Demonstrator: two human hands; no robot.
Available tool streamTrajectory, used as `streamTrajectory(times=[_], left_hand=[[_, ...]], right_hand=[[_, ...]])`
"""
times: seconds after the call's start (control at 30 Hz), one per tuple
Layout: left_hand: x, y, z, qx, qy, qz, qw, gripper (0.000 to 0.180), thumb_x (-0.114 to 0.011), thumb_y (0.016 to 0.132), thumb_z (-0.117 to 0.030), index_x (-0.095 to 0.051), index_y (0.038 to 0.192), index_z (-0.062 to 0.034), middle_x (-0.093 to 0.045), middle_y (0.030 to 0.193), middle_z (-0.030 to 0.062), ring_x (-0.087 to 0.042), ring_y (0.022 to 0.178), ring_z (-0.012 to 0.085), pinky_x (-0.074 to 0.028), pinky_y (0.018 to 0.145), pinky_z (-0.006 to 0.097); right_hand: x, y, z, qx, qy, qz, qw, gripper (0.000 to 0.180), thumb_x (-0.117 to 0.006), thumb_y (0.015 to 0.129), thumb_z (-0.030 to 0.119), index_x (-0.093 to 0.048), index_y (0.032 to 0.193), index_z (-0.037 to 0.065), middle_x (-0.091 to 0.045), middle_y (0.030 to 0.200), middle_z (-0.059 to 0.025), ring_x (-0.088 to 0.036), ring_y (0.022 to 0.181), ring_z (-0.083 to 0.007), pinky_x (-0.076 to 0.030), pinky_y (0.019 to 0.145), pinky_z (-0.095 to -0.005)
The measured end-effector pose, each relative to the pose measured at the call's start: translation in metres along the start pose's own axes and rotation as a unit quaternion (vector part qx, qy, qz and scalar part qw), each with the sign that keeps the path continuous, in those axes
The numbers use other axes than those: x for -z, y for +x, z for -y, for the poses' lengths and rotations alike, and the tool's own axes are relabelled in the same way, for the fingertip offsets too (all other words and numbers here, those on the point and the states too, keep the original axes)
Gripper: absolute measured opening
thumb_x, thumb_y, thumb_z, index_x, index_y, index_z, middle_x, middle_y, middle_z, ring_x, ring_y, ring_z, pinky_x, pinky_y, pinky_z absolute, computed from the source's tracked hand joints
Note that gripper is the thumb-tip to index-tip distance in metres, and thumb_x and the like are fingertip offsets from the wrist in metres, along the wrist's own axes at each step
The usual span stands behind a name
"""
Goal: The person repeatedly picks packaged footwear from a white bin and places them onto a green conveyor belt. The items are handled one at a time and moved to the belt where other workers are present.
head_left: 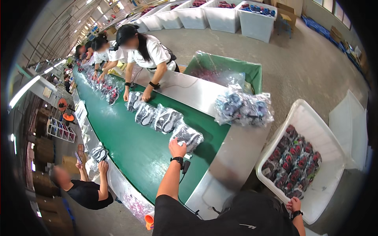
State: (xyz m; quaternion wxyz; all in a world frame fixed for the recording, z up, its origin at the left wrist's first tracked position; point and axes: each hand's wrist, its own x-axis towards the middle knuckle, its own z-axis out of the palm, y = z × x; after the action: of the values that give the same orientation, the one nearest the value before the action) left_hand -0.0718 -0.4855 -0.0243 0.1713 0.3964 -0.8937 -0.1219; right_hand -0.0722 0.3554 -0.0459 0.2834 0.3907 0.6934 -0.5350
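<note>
A bagged pair of dark shoes (188, 136) at the near end of the green conveyor belt (130, 149) is touched by the left hand (176, 148), fingers curled against its plastic edge; whether it is pinched cannot be told. The step appears to be laying bagged shoes on the belt. The right hand (293, 204) rests at the rim of the white bin (315, 118), near more bagged shoes (293, 161), its grip not discernible; picking up another would call for a reach deeper in.

Glossy clear-plastic bags (187, 135), matt green belt (130, 149), brushed-metal table (232, 157).
</note>
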Motion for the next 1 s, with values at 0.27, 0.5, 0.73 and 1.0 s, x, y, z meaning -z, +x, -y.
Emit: streamTrajectory(times=[0.27,0.5,0.73,1.0], left_hand=[[-0.008,0.048,0.032,0.163,-0.06,0.171,0.97,0.095,-0.079,0.071,-0.044,-0.04,0.145,0.0003,-0.046,0.143,0.027,-0.041,0.136,0.0374,-0.034,0.112,0.044],[-0.024,-0.003,0.033,0.217,-0.26,0.259,0.904,0.093,-0.088,0.061,-0.043,-0.054,0.128,0.0126,-0.065,0.119,0.0279,-0.065,0.109,0.0343,-0.051,0.094,0.039],[-0.002,-0.128,-0.057,0.048,-0.266,0.001,0.963,0.075,-0.085,0.063,-0.011,-0.046,0.126,-0.005,-0.043,0.123,0.0185,-0.052,0.11,0.0371,-0.047,0.094,0.042],[0.019,-0.22,-0.073,0.264,-0.567,0.195,0.755,0.057,-0.071,0.085,-0.007,-0.044,0.135,-0.0054,-0.047,0.133,0.0145,-0.057,0.116,0.0224,-0.053,0.09,0.035]], right_hand=[[-0.017,-0.026,0.02,0.032,-0.052,0.04,0.997,0.038,-0.056,0.093,0.011,-0.047,0.129,0.001,-0.063,0.083,-0.0122,-0.065,0.058,-0.021,-0.056,0.047,-0.0333],[-0.014,-0.027,0.013,-0.01,-0.154,0.02,0.988,0.036,-0.06,0.092,0.015,-0.051,0.124,0.001,-0.063,0.082,-0.013,-0.067,0.058,-0.0238,-0.057,0.049,-0.0355],[-0.026,-0.022,0.02,0.026,-0.136,0.055,0.989,0.038,-0.059,0.092,0.014,-0.051,0.126,0.0,-0.063,0.084,-0.0132,-0.067,0.059,-0.0232,-0.057,0.05,-0.0338],[-0.045,-0.023,0.022,0.045,-0.149,0.077,0.985,0.035,-0.059,0.092,0.013,-0.052,0.123,-0.002,-0.063,0.08,-0.011,-0.065,0.06,-0.0188,-0.054,0.047,-0.0294]])
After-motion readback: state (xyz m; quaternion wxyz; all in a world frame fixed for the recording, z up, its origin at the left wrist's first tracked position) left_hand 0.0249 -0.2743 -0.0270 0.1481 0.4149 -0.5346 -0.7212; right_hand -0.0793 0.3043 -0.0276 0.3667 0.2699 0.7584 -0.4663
